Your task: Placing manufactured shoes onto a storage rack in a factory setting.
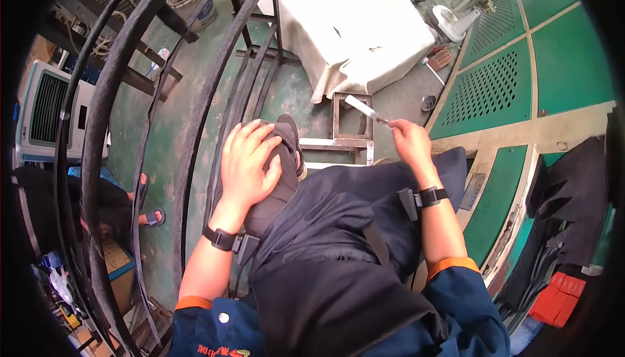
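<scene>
My left hand point(250, 159) lies on my left knee over grey trousers, its fingers spread and nothing in it. In front of my right knee, my right hand point(408, 141) is closed on the thin end of a small white-ended tool point(360, 105). A long pale piece forms its far end, pointing forward and left; I cannot make out its exact kind. Beyond and below that tool stands a low metal frame point(353, 142) with square bars. A dark apron point(338, 279) covers my lap.
Black wrapped bars point(207, 109) rise close on my left. Ahead stands a block draped in white cloth point(351, 25), with a white fan point(459, 12) to its right. Green panels point(498, 90) line the right, near a red object point(557, 299). Another person's sandalled foot point(154, 217) shows at left.
</scene>
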Demonstrator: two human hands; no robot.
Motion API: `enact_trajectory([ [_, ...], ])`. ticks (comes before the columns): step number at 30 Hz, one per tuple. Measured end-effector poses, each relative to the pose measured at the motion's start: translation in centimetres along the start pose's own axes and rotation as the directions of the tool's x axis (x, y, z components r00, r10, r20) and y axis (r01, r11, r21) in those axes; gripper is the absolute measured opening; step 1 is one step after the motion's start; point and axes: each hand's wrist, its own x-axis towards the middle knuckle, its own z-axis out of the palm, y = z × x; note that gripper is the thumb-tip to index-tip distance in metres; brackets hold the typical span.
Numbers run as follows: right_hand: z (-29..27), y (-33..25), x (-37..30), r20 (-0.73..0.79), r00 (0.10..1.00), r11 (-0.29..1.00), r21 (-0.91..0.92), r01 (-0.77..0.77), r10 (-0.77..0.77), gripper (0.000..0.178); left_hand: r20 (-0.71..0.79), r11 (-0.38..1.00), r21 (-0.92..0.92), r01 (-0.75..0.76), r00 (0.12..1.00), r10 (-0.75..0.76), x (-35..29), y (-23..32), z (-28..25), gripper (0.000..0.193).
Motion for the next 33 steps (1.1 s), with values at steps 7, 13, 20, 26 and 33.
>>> enact_trajectory([
  [7, 5.9, -3.2, -2.9, 0.231, 0.966, 0.991, -0.046, 0.128, -0.114, 0.024, -0.056, 0.999, -0.045, -0.019, 0.998, 0.017, 0.7, 0.0, 1.4, 0.029],
  [13, 7.3, -3.8, -2.7, 0.171, 0.957, 0.970, -0.024, 0.241, -0.234, 0.022, -0.088, 0.998, -0.034, -0.055, 0.995, 0.052, 1.1, 0.1, 0.9, 0.028],
  [20, 6.3, -2.8, -1.4, 0.229, 0.947, 0.964, -0.091, 0.251, -0.226, 0.022, -0.070, 0.997, -0.024, -0.075, 0.995, 0.073, 0.5, 0.2, 1.7, 0.029],
  [26, 6.7, -3.1, -1.1, 0.293, 0.945, 0.971, -0.141, 0.191, -0.143, 0.025, -0.070, 0.998, -0.005, -0.064, 0.996, 0.064, 0.3, 0.2, 1.4, 0.030],
  [33, 7.4, -1.2, 1.5, 0.252, 0.956, 0.979, -0.092, 0.180, -0.152, 0.025, -0.065, 0.997, -0.018, -0.076, 0.995, 0.074, 0.4, 0.3, 1.7, 0.026],
])
